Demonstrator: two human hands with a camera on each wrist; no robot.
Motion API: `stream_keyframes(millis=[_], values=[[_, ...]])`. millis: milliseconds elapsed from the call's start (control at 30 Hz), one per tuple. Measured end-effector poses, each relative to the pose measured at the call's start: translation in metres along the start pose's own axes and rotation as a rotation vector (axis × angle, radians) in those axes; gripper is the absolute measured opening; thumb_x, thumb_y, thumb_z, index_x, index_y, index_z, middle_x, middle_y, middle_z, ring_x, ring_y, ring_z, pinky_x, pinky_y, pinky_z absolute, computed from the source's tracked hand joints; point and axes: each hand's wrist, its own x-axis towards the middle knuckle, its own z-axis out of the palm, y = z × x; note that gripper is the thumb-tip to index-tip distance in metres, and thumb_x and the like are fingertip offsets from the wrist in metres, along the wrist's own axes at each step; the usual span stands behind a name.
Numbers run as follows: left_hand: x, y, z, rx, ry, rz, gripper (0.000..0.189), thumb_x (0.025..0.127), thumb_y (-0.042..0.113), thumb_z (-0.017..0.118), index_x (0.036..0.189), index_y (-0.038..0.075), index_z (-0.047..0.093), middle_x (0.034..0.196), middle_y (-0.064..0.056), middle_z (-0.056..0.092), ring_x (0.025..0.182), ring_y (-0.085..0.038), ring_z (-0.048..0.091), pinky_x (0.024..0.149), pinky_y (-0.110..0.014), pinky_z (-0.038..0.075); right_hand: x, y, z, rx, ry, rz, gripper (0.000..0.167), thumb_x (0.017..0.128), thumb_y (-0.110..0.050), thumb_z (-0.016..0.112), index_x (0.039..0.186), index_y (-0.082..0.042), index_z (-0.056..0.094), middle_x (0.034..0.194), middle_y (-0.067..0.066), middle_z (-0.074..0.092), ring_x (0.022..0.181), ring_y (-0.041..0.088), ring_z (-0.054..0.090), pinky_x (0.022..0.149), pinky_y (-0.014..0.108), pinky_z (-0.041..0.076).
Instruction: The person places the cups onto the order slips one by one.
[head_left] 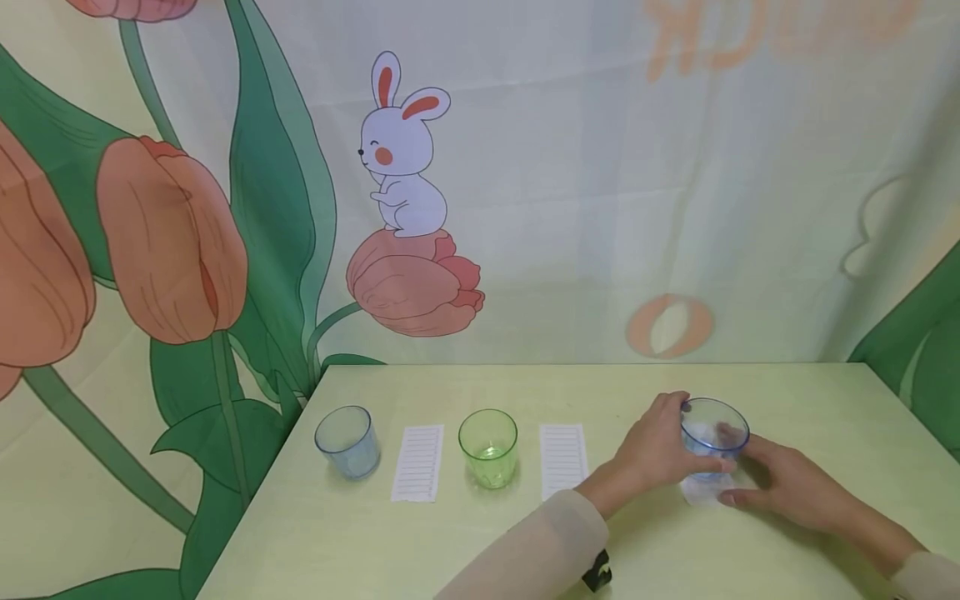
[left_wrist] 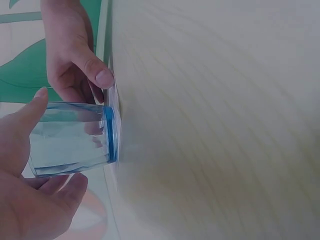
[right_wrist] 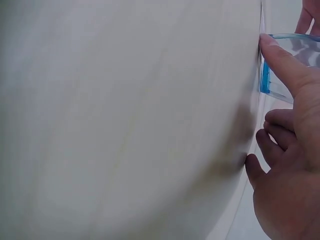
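I see a person at a pale table (head_left: 480, 550), both hands around one blue glass (head_left: 711, 427). If the green glass (head_left: 489, 450) is the centre of the clock, this blue glass is at three o'clock, beyond a lined paper strip (head_left: 562, 458). The left hand (head_left: 654, 450) grasps it from its nine o'clock side, with the thumb across the front. The right hand (head_left: 802, 485) is at its four o'clock side, fingers half bent, the thumb beside the base at a pale slip (head_left: 702, 493) — whether it pinches this slip, I cannot tell. The slip shows at the six o'clock side of the glass, which is upright, resting on it or just above.

At nine o'clock from the green glass lies another lined strip (head_left: 417, 463), and farther stands a second blue glass (head_left: 348, 443). At twelve o'clock hangs a printed cloth (head_left: 555, 208) — with a white rabbit (head_left: 408, 150).
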Motion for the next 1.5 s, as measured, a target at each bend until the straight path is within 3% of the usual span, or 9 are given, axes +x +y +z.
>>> stream_keyframes(millis=[133,367,467,700,867,933,1133,1367,1500], values=[[-0.004,-0.004,-0.009,-0.004,-0.039,-0.01,0.113,0.074,0.067,0.09,0.161,0.014,0.039,0.151,0.005,0.051,0.129,-0.004,0.056,0.102,-0.019,0.05,0.002,-0.001,-0.005,-0.006,-0.035,0.063,0.099,0.08,-0.049,0.091,0.153,0.004,0.05,0.153,0.032,0.05,0.138,0.059,0.046,0.123,0.038,0.033],[-0.018,-0.017,-0.054,-0.013,-0.122,0.008,0.119,0.077,0.07,0.085,0.168,0.018,0.029,0.164,0.004,0.04,0.143,-0.011,0.049,0.109,-0.026,0.048,0.001,-0.01,-0.025,0.015,-0.012,0.077,0.106,0.081,-0.045,0.092,0.159,0.003,0.04,0.156,0.034,0.045,0.139,0.061,0.042,0.127,0.047,0.027],[-0.028,-0.026,-0.077,-0.001,-0.129,0.044,0.117,0.079,0.071,0.082,0.168,0.019,0.027,0.167,0.004,0.036,0.148,-0.012,0.043,0.114,-0.029,0.045,-0.001,-0.02,-0.04,0.023,-0.023,0.11,0.108,0.084,-0.041,0.091,0.164,0.001,0.032,0.159,0.036,0.039,0.14,0.063,0.038,0.113,0.075,0.031],[-0.051,-0.044,-0.128,-0.002,-0.1,0.115,0.113,0.082,0.071,0.08,0.169,0.023,0.026,0.17,0.005,0.033,0.154,-0.013,0.036,0.121,-0.035,0.039,0.001,-0.041,-0.069,-0.011,0.06,0.066,0.104,0.087,-0.036,0.089,0.17,-0.02,0.028,0.164,0.028,0.037,0.149,0.053,0.034,0.124,0.03,0.011],[-0.067,-0.058,-0.157,0.028,-0.068,0.155,0.112,0.083,0.073,0.078,0.169,0.026,0.026,0.17,0.009,0.031,0.155,-0.012,0.034,0.122,-0.04,0.039,0.011,-0.069,-0.075,-0.026,0.102,-0.007,0.103,0.085,-0.034,0.091,0.168,-0.023,0.032,0.164,0.021,0.042,0.154,0.01,0.027,0.109,0.004,0.009],[-0.072,-0.066,-0.166,0.037,-0.064,0.16,0.112,0.083,0.074,0.078,0.169,0.026,0.025,0.17,0.011,0.03,0.155,-0.012,0.032,0.122,-0.041,0.038,0.016,-0.081,-0.074,-0.023,0.109,-0.036,0.104,0.083,-0.033,0.093,0.168,-0.022,0.034,0.164,0.019,0.043,0.153,0.001,0.025,0.107,0.002,0.011],[-0.083,-0.091,-0.193,0.078,-0.071,0.159,0.11,0.084,0.071,0.078,0.169,0.024,0.027,0.17,0.01,0.031,0.156,-0.014,0.033,0.123,-0.043,0.037,0.034,-0.111,-0.067,-0.016,0.081,-0.146,0.103,0.083,-0.036,0.093,0.166,-0.013,0.037,0.165,0.015,0.043,0.15,0.036,0.039,0.109,0.001,0.012],[-0.093,-0.115,-0.212,0.123,-0.082,0.13,0.112,0.083,0.07,0.081,0.169,0.022,0.028,0.169,0.005,0.035,0.154,-0.017,0.038,0.121,-0.043,0.04,0.047,-0.137,-0.049,-0.015,0.046,-0.201,0.095,0.088,-0.042,0.087,0.164,-0.01,0.04,0.164,0.011,0.044,0.146,0.042,0.042,0.11,0.002,0.012],[-0.101,-0.13,-0.219,0.139,-0.101,0.082,0.114,0.081,0.069,0.082,0.169,0.021,0.029,0.17,0.003,0.035,0.154,-0.018,0.036,0.122,-0.043,0.038,0.051,-0.146,-0.036,-0.019,0.032,-0.195,0.091,0.091,-0.046,0.084,0.163,-0.011,0.041,0.165,0.009,0.043,0.148,0.039,0.042,0.119,0.021,0.025]])
